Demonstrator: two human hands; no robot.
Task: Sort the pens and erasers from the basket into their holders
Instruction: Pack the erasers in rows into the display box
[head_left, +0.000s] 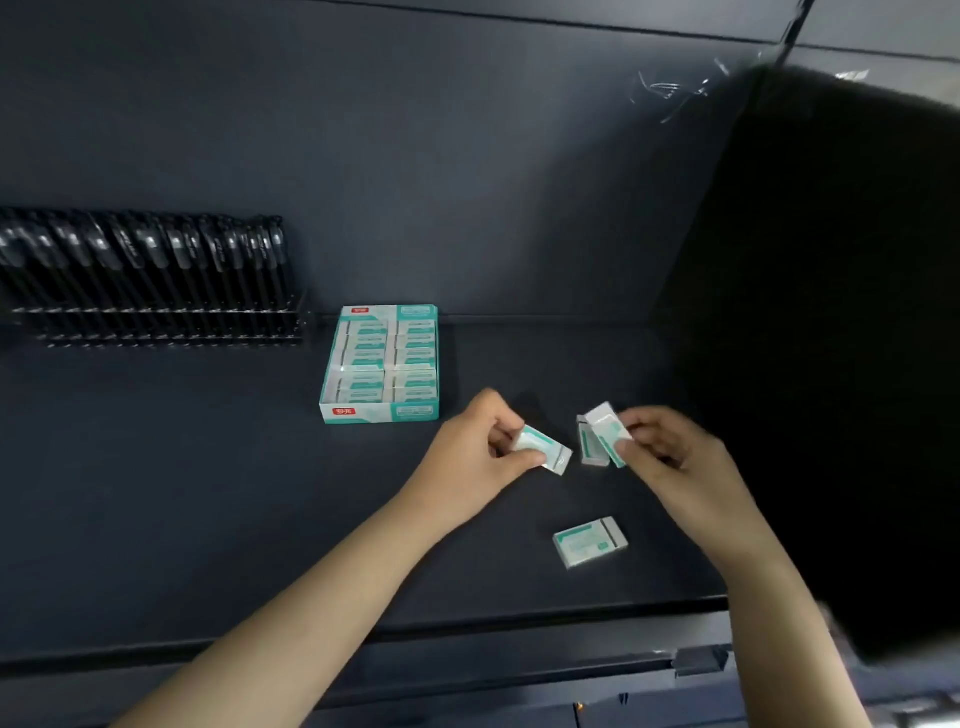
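Note:
My left hand pinches one white-and-green wrapped eraser just above the dark shelf. My right hand grips two more erasers, held side by side and tilted. A further eraser lies flat on the shelf below and between my hands. The eraser box, white and green with red labels, stands open to the left of my left hand and is filled with stacked erasers. Against the back wall at far left, the black pen holder carries a row of several black pens.
A large black mass fills the right side, beside my right hand; I cannot tell what it is. The dark shelf has a raised front lip. Clear tape sticks to the back wall.

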